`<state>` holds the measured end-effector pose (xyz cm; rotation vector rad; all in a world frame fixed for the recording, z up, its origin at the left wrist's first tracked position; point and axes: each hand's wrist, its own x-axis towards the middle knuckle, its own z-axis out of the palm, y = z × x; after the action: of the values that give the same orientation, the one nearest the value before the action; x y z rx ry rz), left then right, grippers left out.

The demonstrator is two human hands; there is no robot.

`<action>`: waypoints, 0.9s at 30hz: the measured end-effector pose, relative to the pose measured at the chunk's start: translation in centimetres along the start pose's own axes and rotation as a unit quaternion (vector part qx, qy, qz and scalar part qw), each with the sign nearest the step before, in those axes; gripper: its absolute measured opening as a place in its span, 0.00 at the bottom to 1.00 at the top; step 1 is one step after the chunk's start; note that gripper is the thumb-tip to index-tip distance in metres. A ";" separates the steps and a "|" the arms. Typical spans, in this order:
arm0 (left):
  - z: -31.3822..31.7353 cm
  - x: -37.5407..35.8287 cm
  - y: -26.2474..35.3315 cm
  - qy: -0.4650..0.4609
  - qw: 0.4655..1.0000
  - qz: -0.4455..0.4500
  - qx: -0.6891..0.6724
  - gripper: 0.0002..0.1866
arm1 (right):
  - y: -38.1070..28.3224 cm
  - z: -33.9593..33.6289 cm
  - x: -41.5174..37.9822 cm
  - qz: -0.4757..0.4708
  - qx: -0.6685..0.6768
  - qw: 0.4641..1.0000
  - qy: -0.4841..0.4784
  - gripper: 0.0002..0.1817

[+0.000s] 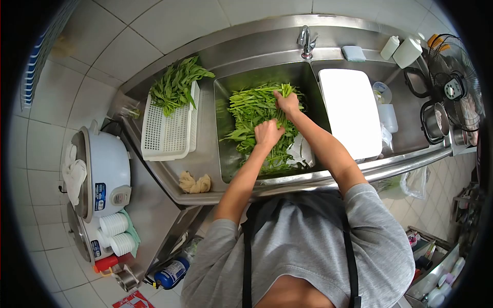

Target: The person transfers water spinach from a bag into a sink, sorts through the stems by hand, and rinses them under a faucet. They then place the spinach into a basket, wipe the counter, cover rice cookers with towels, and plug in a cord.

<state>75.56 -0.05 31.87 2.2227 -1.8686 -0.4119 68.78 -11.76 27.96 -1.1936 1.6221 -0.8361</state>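
While the right hand (288, 103) is curled around stems (257, 96) at the far right of the leafy greens (249, 107), the left hand (268, 134) lies closer in, bent among the leaves (240, 134); whether it pinches any cannot be told. The stems extend leftward from the right hand, long axis roughly crosswise in the sink basin (224, 160); a white basket (167, 136) stands farther left.

Left hand (268, 134) and right hand (287, 102) in leafy greens (251, 107) inside a sink (223, 159); white basket (167, 134) alongside
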 end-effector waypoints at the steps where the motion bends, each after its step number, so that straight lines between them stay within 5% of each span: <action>1: -0.5 0.0 -0.2 0.005 1.000 -0.011 -0.018 0.17 | 0.2 0.0 0.2 -0.034 0.002 0.999 -0.003 0.21; 5: -3.4 0.7 -1.6 -0.071 0.988 -0.020 -0.137 0.19 | -3.0 -2.7 -1.7 -0.083 0.063 0.984 -0.141 0.29; 9: -3.1 2.1 -4.6 -0.138 0.947 0.055 -0.285 0.19 | -4.7 -3.6 -2.6 -0.114 0.103 0.962 -0.226 0.27; 15: -6.7 2.2 -5.3 -0.264 0.886 -0.031 -0.381 0.14 | -5.6 -4.3 -1.5 -0.102 0.027 0.941 -0.323 0.25; 21: -7.6 2.3 -5.8 -0.265 0.869 -0.051 -0.414 0.13 | -7.7 -5.4 -2.5 -0.128 -0.101 0.949 -0.269 0.25; 24: -6.7 2.1 -5.8 -0.130 0.920 0.016 -0.370 0.15 | -7.1 -4.8 -1.7 -0.117 -0.166 0.959 -0.196 0.28; 27: -5.8 2.0 -6.0 -0.046 0.971 -0.028 -0.233 0.19 | -5.5 -3.9 -0.4 -0.137 -0.211 0.963 -0.093 0.30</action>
<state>83.36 -1.06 35.13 1.9647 -1.5472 -0.8769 66.95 -13.01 34.29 -1.7730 1.5419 -0.5326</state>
